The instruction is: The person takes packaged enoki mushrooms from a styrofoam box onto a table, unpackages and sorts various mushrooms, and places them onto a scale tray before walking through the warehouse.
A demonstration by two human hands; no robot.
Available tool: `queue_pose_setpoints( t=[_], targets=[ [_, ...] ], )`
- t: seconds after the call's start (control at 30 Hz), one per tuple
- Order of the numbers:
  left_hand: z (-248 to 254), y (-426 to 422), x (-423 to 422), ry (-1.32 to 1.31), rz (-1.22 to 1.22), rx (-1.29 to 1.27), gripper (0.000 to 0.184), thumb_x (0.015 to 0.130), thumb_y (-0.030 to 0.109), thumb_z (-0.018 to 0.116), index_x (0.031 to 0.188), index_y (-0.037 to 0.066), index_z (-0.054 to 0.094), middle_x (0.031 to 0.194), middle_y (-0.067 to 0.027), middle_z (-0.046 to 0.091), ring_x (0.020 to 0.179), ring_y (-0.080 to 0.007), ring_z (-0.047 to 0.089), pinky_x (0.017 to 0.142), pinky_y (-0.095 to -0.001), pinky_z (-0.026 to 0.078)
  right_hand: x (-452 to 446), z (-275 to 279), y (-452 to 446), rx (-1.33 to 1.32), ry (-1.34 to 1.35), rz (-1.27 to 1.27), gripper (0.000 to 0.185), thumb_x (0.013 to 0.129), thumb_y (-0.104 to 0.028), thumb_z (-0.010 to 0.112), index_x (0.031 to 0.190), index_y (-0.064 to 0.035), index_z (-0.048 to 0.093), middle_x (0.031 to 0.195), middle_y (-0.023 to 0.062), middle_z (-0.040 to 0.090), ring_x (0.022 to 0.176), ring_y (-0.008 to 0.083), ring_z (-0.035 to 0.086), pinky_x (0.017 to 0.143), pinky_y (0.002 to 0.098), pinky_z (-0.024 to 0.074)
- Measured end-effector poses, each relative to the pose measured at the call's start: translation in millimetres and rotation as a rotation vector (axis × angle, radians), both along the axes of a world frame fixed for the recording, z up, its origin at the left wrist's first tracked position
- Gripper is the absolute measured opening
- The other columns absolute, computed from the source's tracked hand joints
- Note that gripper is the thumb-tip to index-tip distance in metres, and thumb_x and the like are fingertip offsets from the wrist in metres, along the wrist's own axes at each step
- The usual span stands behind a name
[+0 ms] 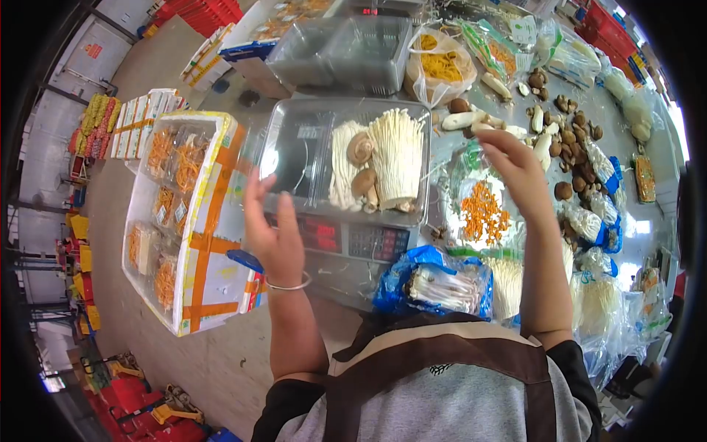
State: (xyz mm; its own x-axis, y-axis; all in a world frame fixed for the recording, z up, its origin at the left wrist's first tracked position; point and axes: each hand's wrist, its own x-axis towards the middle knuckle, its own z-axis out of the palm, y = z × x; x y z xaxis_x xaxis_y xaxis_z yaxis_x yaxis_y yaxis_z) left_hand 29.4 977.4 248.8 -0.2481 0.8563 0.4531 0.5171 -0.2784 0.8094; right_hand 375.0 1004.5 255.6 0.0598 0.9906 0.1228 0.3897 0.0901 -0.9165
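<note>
A clear plastic tray (294, 147) rests on a digital scale (346, 239) with red digits. White enoki mushrooms (398, 158) fill its right part, with two brown mushrooms (361, 149) among them; its left part holds no food. My left hand (275, 232), a bracelet at the wrist, is raised by the tray's lower left side, fingers apart, holding nothing. To the right, my right hand (515, 163) hovers above the table near a clear bag of orange pieces (482, 214), its fingers apart and nothing in them.
Left of the scale stands a white foam box (213, 243) of packed orange trays. Empty trays (339, 55) and a bag of yellow strands (440, 66) are behind. Loose brown mushrooms (578, 140) lie at right; a blue enoki pack (442, 287) sits close to my body.
</note>
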Motion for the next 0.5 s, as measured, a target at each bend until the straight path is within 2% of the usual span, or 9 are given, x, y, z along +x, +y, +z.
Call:
queue_pose_setpoints(
  t=[0.1,0.23,0.43,0.5],
  targets=[
    [21,-5,-6,-0.093,0.08,0.04,0.04,0.092,0.01,0.054,0.13,-0.003,0.048,0.123,-0.0137,0.056,0.115,-0.0219,0.052,0.1,-0.0348,0.039,34,-6,-38,-0.18,0.087,-0.099,0.029,0.091,-0.021,0.058,0.112,-0.0018,0.064,0.101,0.0039,0.066,0.096,0.0125,0.059,0.085,0.0277,0.0454],
    [34,-6,-11,-0.011,0.09,0.145,0.031,0.094,0.009,0.052,0.123,-0.001,0.054,0.12,-0.0135,0.059,0.112,-0.0209,0.055,0.099,-0.0351,0.04,64,-14,-82,-0.288,0.197,-0.221,0.029,0.092,-0.023,0.056,0.114,-0.0048,0.064,0.1,0.0033,0.065,0.096,0.0123,0.059,0.083,0.0263,0.0452],
    [34,-2,10,-0.069,-0.061,0.136,0.028,0.093,0.012,0.055,0.118,-0.001,0.058,0.116,-0.0138,0.061,0.107,-0.0213,0.057,0.095,-0.0345,0.042,88,-20,-112,-0.3,0.283,-0.288,0.03,0.094,-0.022,0.054,0.116,-0.0035,0.062,0.1,0.0039,0.065,0.094,0.0122,0.06,0.082,0.0262,0.0471],
    [35,-4,21,0.014,-0.103,0.104,0.027,0.092,0.012,0.056,0.116,-0.001,0.059,0.115,-0.0133,0.062,0.106,-0.0211,0.058,0.094,-0.0339,0.043,90,-18,-114,-0.267,0.285,-0.296,0.029,0.094,-0.021,0.054,0.116,-0.003,0.062,0.099,0.0043,0.065,0.092,0.0121,0.061,0.081,0.0261,0.0478]
  ],
)
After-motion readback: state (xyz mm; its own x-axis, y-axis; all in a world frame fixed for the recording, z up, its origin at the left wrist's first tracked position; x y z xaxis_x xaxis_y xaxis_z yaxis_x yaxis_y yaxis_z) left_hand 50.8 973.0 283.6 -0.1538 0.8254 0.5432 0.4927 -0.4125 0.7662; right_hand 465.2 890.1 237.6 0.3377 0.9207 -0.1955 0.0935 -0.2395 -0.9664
